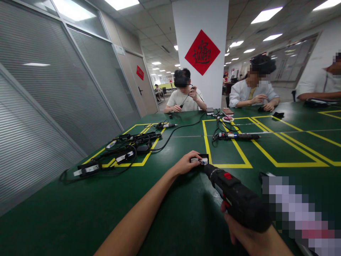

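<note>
My right hand (243, 227) grips a black cordless drill (237, 197) with red accents, its finger on the red trigger. The drill points forward and left, its chuck close to a small black box (204, 156) with a white part and thin wires inside. Whether the bit touches the box cannot be made out. Fingers of my left hand (189, 161) are bent over the box's left side and hold it on the green table (170, 199).
Black power adapters (126, 153) with tangled cables lie at left. A soldering-iron-like tool (169, 125) and a long slim tool (238, 136) lie farther back. A pixelated flat object (298, 213) lies at right. Co-workers (185, 96) sit across the table, which bears yellow tape lines (229, 166).
</note>
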Action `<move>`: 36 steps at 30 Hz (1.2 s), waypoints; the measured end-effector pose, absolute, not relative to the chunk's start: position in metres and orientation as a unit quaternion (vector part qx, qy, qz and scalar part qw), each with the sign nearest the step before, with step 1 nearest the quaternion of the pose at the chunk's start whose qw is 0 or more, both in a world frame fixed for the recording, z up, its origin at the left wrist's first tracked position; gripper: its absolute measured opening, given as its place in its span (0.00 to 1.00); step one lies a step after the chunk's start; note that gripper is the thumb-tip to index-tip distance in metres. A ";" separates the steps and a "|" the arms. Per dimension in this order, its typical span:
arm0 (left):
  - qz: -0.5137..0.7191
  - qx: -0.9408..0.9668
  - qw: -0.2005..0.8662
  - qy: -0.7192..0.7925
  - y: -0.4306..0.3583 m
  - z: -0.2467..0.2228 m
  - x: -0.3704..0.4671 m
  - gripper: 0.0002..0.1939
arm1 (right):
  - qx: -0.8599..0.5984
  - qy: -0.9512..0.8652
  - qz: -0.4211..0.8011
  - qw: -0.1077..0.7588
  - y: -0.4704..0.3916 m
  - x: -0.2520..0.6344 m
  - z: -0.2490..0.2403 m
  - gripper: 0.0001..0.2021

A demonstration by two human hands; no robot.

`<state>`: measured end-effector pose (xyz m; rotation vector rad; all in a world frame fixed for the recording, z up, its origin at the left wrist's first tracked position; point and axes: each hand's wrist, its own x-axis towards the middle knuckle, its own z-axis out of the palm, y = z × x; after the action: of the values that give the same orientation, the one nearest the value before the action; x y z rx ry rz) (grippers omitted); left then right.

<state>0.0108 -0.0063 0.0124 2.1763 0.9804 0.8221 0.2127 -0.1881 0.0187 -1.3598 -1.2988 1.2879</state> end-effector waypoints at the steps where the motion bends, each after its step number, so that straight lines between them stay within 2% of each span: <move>1: 0.310 0.821 0.304 0.370 -0.006 0.013 0.011 0.11 | -0.541 -0.523 0.509 0.419 -0.188 0.213 0.020 0.06; 8: 0.309 0.819 0.304 0.376 -0.008 0.013 0.011 0.12 | -0.554 -0.511 0.516 0.407 -0.186 0.211 0.015 0.03; 25: 0.318 0.822 0.295 0.368 -0.006 0.011 0.011 0.14 | -0.540 -0.545 0.500 0.403 -0.188 0.217 0.011 0.05; 32: 0.318 0.818 0.300 0.374 -0.007 0.011 0.011 0.15 | -0.541 -0.590 0.472 0.370 -0.188 0.221 0.007 0.13; 36: 0.319 0.822 0.295 0.367 -0.007 0.010 0.011 0.14 | -0.515 -0.591 0.516 0.345 -0.186 0.224 0.003 0.15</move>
<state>0.0106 -0.0066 0.0098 2.1882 0.9761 0.8500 0.2241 -0.1864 0.0028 -1.3363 -1.5355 1.3398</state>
